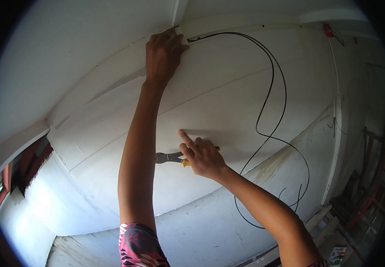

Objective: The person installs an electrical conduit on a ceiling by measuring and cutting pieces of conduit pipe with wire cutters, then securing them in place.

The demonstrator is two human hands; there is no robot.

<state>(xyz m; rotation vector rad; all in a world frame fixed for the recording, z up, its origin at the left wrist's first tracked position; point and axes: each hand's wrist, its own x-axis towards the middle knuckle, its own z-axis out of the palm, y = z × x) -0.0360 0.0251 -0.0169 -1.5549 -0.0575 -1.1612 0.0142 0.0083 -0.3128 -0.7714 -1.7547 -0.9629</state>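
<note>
My left hand (165, 55) is raised to the top of the white wall, its fingers closed on a small white trunking piece (181, 35) beside the ceiling corner. Two black cables (270, 55) come out just right of it and hang in loops down the wall. Lower down, my right hand (203, 156) grips pliers (168, 157) with yellow on the handle, the index finger pointing up. The metal jaws point left, and their tip lies beside my left forearm.
A red box (328, 30) with wires sits high on the right, above a white conduit (335, 66). Wooden frames (375, 169) stand at the far right. An opening (30, 164) with red beams is at the left.
</note>
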